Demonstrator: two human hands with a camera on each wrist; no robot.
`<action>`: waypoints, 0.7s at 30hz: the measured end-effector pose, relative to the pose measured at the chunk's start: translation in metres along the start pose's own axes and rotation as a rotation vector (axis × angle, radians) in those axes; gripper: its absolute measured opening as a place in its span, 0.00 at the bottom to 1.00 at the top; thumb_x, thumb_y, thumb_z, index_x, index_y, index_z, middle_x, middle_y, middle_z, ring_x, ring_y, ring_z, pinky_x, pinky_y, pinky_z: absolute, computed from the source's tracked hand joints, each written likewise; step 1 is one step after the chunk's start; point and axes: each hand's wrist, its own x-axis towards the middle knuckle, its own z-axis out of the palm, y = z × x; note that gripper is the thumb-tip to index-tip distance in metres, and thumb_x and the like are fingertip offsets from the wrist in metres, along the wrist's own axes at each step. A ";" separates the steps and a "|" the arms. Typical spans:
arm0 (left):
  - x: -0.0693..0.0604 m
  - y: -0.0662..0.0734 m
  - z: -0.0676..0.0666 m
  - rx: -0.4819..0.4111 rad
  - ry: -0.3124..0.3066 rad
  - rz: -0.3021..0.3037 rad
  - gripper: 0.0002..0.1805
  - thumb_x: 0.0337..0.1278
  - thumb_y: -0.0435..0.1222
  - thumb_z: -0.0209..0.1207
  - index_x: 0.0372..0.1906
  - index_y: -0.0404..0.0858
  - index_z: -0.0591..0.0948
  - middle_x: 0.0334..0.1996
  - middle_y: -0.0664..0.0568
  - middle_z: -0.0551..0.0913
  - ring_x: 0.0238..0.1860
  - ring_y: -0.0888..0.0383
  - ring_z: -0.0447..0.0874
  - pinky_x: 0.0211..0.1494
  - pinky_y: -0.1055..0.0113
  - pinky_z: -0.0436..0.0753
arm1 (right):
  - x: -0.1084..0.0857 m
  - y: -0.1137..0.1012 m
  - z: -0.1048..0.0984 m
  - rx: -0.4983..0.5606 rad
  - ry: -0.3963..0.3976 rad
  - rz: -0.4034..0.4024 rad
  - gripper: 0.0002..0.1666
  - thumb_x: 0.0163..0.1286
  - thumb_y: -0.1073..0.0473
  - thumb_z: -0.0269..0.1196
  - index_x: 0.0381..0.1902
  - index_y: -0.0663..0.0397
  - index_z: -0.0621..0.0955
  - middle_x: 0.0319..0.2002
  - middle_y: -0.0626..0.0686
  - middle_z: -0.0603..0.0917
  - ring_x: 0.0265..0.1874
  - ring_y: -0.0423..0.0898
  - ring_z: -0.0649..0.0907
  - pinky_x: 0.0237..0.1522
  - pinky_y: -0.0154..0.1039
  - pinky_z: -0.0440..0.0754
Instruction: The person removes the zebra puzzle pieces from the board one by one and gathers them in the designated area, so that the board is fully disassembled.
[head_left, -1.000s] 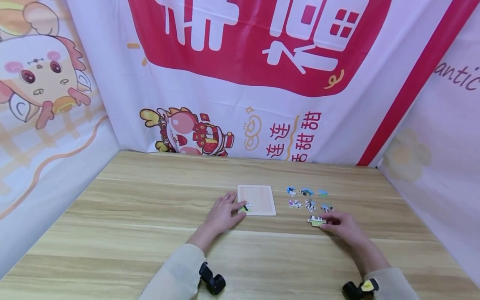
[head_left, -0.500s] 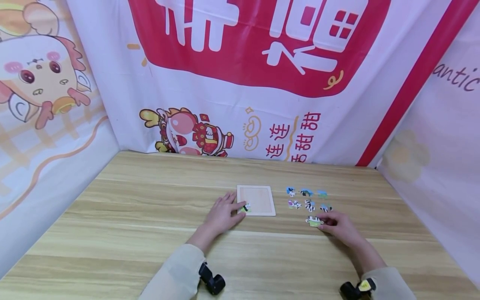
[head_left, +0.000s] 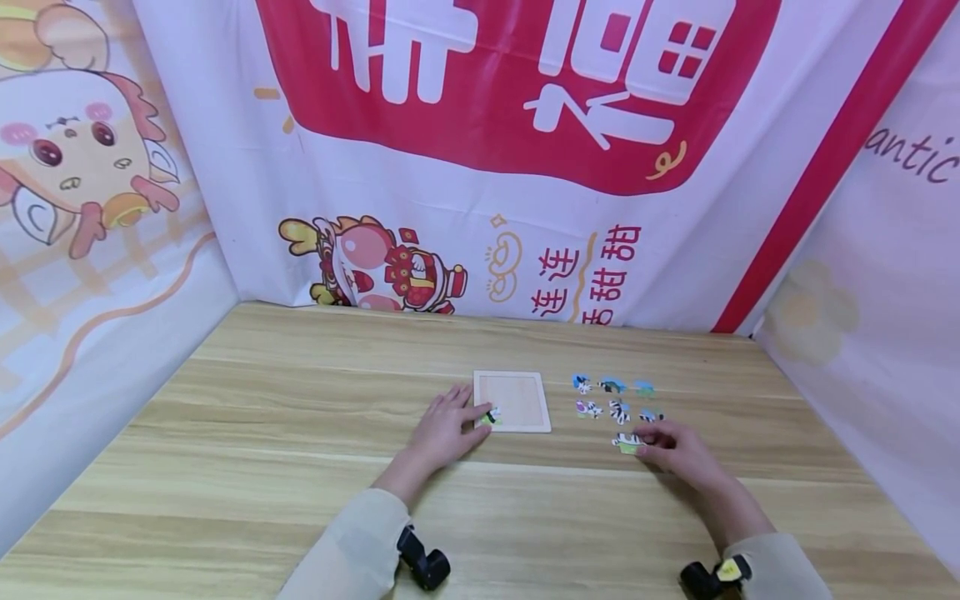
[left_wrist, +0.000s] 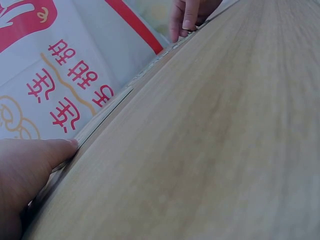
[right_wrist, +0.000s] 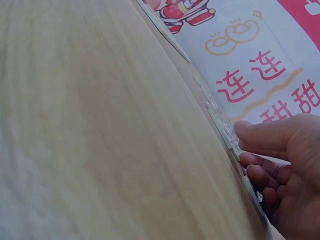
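In the head view a square wooden puzzle tray [head_left: 512, 375] lies flat on the table. My left hand [head_left: 444, 427] rests at its left edge, fingers extended, one fingertip by a black, white and green puzzle piece [head_left: 492, 416] in the near-left corner. Right of the tray, my right hand [head_left: 681, 453] holds the right end of a black-and-white striped, green-bottomed puzzle piece [head_left: 627, 443] between thumb and fingers, low at the table. The right wrist view shows the thumb and curled fingers [right_wrist: 262, 170] beside the flat pieces; the exact grip is partly hidden.
Several loose puzzle pieces [head_left: 618, 411] lie in two rows just beyond my right hand, some blue, some striped. The wooden table [head_left: 315, 375] meets a printed cloth backdrop [head_left: 480, 250] at the back. More cloth hangs on both sides.
The striped piece and my right hand have shifted slightly left, mostly in the first half second. My left hand and the tray stay practically where they were.
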 end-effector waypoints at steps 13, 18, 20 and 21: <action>0.000 0.000 0.000 0.010 0.007 0.009 0.23 0.53 0.51 0.51 0.55 0.48 0.72 0.61 0.40 0.58 0.62 0.44 0.50 0.61 0.50 0.48 | 0.003 -0.005 -0.006 -0.020 0.005 0.065 0.24 0.60 0.48 0.55 0.49 0.58 0.75 0.40 0.54 0.75 0.38 0.48 0.72 0.36 0.38 0.71; 0.000 0.000 0.001 0.012 0.011 0.010 0.23 0.53 0.51 0.50 0.54 0.48 0.72 0.61 0.41 0.58 0.62 0.45 0.50 0.61 0.51 0.49 | 0.004 -0.009 -0.007 0.002 0.010 0.118 0.26 0.60 0.46 0.55 0.50 0.57 0.73 0.43 0.54 0.75 0.40 0.49 0.72 0.37 0.39 0.71; -0.001 0.000 0.001 0.008 0.012 0.009 0.23 0.53 0.51 0.50 0.55 0.48 0.72 0.61 0.41 0.58 0.62 0.45 0.50 0.61 0.51 0.48 | 0.004 -0.009 -0.008 0.013 0.013 0.126 0.26 0.60 0.46 0.55 0.50 0.57 0.73 0.42 0.54 0.75 0.39 0.49 0.72 0.37 0.39 0.71; -0.001 0.000 0.001 0.007 0.012 0.010 0.23 0.53 0.51 0.50 0.55 0.48 0.72 0.61 0.41 0.58 0.62 0.45 0.50 0.61 0.51 0.48 | 0.004 -0.009 -0.008 0.012 0.018 0.112 0.25 0.61 0.46 0.54 0.50 0.57 0.73 0.42 0.55 0.75 0.39 0.49 0.72 0.37 0.39 0.71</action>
